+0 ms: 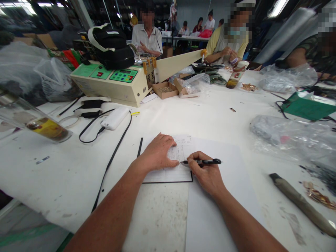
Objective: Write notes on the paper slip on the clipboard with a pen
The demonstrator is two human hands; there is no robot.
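two hands (pixel 159 152), pen (pixel 211 161) over black-edged sheet (pixel 154 176), wide table (pixel 210 119) ahead

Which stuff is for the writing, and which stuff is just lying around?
For the writing:
pen, in the right hand
written-on sheet, under the left hand

Seemingly just lying about:
bottle at far left
white device with a cable
black bag
green box

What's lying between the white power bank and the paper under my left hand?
A long black strap runs across the white table between the power bank and the paper, as the head view shows.
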